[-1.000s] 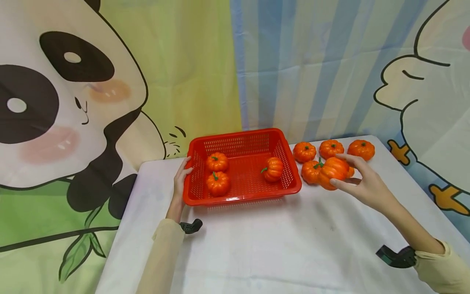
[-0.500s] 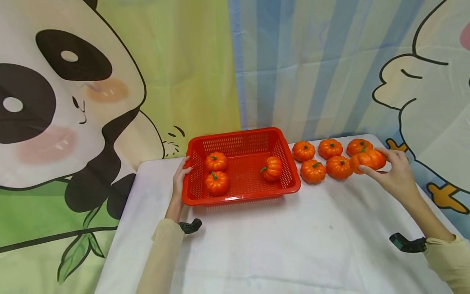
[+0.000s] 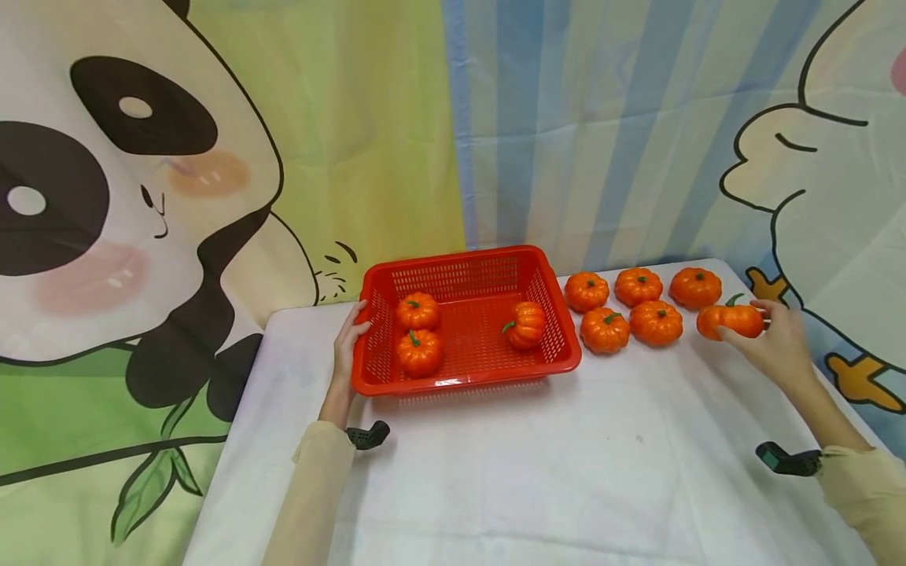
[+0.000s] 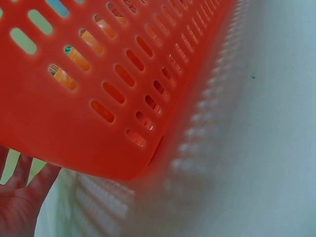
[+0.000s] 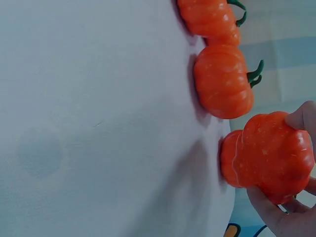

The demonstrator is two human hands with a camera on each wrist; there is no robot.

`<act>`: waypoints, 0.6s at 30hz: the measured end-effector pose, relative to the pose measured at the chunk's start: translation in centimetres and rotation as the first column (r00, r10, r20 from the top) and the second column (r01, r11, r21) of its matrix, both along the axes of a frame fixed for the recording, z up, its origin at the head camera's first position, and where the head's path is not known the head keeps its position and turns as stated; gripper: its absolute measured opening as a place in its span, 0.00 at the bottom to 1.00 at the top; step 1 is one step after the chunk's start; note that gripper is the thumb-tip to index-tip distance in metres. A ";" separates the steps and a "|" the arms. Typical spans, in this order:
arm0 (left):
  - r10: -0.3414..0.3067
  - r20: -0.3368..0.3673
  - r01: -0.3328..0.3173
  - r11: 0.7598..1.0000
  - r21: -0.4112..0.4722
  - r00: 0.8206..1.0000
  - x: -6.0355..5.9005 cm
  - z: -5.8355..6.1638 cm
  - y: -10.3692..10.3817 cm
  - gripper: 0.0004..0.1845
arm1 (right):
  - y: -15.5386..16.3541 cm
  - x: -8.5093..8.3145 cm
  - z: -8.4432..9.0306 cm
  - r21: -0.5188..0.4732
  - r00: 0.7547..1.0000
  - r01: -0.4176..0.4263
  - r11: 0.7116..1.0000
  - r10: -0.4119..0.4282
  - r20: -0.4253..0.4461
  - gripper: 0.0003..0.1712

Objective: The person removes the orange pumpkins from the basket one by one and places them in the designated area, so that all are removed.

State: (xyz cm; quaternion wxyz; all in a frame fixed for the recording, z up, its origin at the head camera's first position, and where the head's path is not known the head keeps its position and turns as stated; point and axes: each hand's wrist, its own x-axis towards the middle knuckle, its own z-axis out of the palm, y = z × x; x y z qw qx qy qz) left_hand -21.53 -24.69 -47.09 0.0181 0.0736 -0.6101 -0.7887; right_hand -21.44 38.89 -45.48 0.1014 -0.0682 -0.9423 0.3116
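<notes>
In the head view my right hand (image 3: 777,346) grips a small orange toy pumpkin (image 3: 732,321) with a green stem, at the right end of the front row of pumpkins. In the right wrist view this pumpkin (image 5: 279,155) has its ribbed side toward the camera, with thumb and fingers on opposite sides; another pumpkin lies partly hidden behind it. My left hand (image 3: 345,350) touches the left rim of a red slotted plastic basket (image 3: 467,383). Its fingers (image 4: 42,183) look fairly straight in the left wrist view, tips hidden behind the rim. Inside the basket lie three pumpkins, one (image 3: 526,325) on its side.
Right of the basket, loose pumpkins stand in two rows, among them a back one (image 3: 696,288) and a front one (image 3: 605,330). A white cloth covers the table (image 3: 538,479). A printed curtain (image 3: 396,134) hangs behind its far edge.
My right hand has carried its pumpkin rightward, past the front row, and lowered it toward the table. The left hand and basket have stayed in place.
</notes>
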 end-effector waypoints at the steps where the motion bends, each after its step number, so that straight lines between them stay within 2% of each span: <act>1: -0.001 0.001 0.001 1.000 -0.004 1.000 0.0 0.0 0.0 0.26 | 0.1 -0.1 -0.2 0.002 1.000 0.001 1.000 -0.001 0.024 0.45; 6: -0.010 0.005 0.010 1.000 0.000 1.000 0.0 0.1 -0.1 0.26 | 0.3 -0.5 -1.4 0.013 0.995 -0.005 1.000 0.004 0.101 0.48; 11: -0.011 0.008 0.011 1.000 0.007 1.000 0.1 0.2 -0.1 0.27 | 0.4 -0.7 -2.2 0.015 0.993 0.009 1.000 -0.011 0.118 0.48; 14: -0.012 0.008 0.012 1.000 0.013 1.000 0.1 0.2 0.0 0.27 | 0.6 -0.8 -2.5 -0.014 0.991 0.014 1.000 -0.012 0.133 0.49; 18: -0.011 0.012 0.011 1.000 0.021 1.000 0.0 0.1 0.0 0.27 | 0.8 -1.0 -3.0 -0.099 0.986 0.015 0.995 0.002 0.168 0.52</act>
